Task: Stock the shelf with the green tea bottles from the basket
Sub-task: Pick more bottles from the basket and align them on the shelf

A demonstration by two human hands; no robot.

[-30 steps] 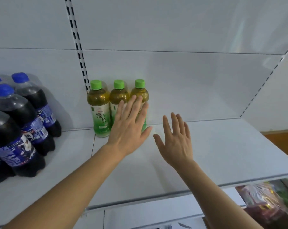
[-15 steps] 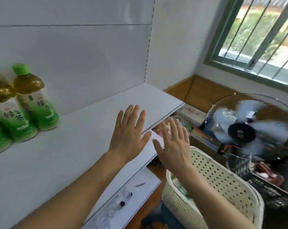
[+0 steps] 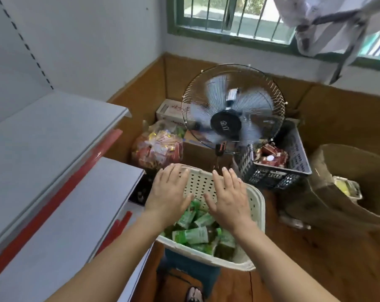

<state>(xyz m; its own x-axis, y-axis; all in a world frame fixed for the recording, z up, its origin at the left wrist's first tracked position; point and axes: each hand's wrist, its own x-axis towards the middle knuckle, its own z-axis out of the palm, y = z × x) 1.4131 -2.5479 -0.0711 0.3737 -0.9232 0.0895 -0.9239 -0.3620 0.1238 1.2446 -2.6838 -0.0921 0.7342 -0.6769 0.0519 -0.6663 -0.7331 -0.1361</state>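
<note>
The green tea bottles (image 3: 192,235) are seen lying on their sides in a jumbled heap inside the cream perforated basket (image 3: 257,216), which stands on the wooden floor just right of the shelf unit. The exact count cannot be determined, since part of the heap is covered by both hands and the picture is blurred; label text cannot be read.

The left hand (image 3: 168,196) and the right hand (image 3: 228,199) are held palm-down over the basket, side by side, with fingers extended and loosely spread. Nothing is gripped by either hand, and contact with the bottles cannot be confirmed.

Compared with the frame half a second earlier, the view has been swung down and to the right: the bottles already standing on the shelf are no longer shown, and both hands, previously held over the shelf edge, are now positioned above the basket opening.

The white shelf boards (image 3: 43,136), edged with red strips, are cut off at the left border. Behind the basket, a running fan (image 3: 232,110) with blurred blades is located. A clear bag of wrapped snacks (image 3: 157,147) is found at its left, and a dark plastic crate (image 3: 293,162) holding red packets at its right. A brown sack (image 3: 346,182) stands further right, its contents hard to make out.
</note>
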